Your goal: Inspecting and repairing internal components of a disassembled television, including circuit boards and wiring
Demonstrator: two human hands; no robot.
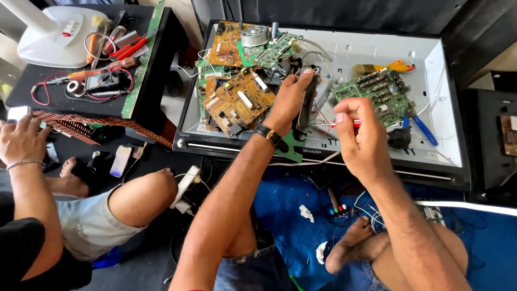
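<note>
A person sits on the floor over an opened flat television shell (447, 64) with a white inner panel. Two hands work above it. The left hand (291, 102), a dark watch on its wrist, is curled around a dark upright part at the middle of the panel, thumb on top. The right hand (358, 134) is closed around a red-handled screwdriver (344, 123), its thin shaft pointing left toward that part. At least four circuit boards lie in the shell: two orange-brown boards (237, 97) stacked at the left, a green board (266, 51) near the top, and another green board (377, 94) just right of the hands. Blue-handled pliers (425, 129) lie beside it. A second person's hand (21, 140) rests at the far left.
</note>
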